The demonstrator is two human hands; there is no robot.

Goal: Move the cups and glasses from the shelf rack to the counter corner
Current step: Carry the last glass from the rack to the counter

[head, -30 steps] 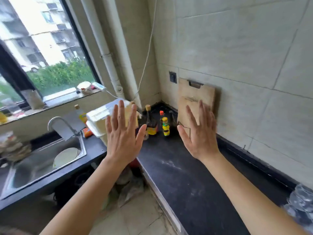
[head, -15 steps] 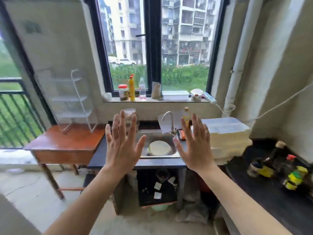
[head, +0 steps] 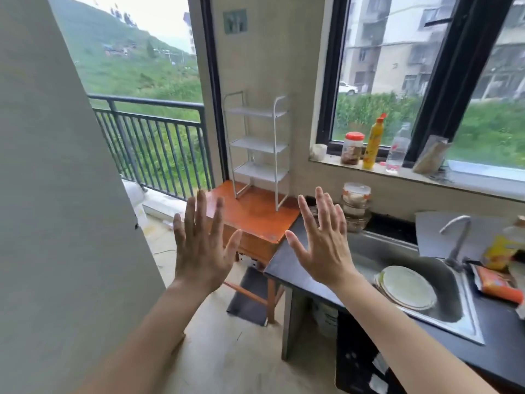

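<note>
A white three-tier shelf rack [head: 257,147] stands on a small orange wooden table [head: 255,220] against the wall; its shelves look bare. A stack of clear glass cups or bowls [head: 356,206] sits on the dark counter [head: 287,265] at its left end, by the sink. My left hand [head: 203,248] and my right hand [head: 322,245] are raised side by side in front of me, backs toward me, fingers spread, holding nothing. Both are well short of the rack.
A steel sink [head: 420,282] holds a pale plate [head: 407,287], with a tap [head: 457,237] behind. A jar, a yellow bottle [head: 373,142] and a clear bottle line the windowsill. A grey wall edge [head: 65,194] fills the left; a balcony railing [head: 153,143] lies beyond.
My view has swung left, from the counter corner past the sink to the rack and balcony door. Both hands have stayed raised, open and empty.
</note>
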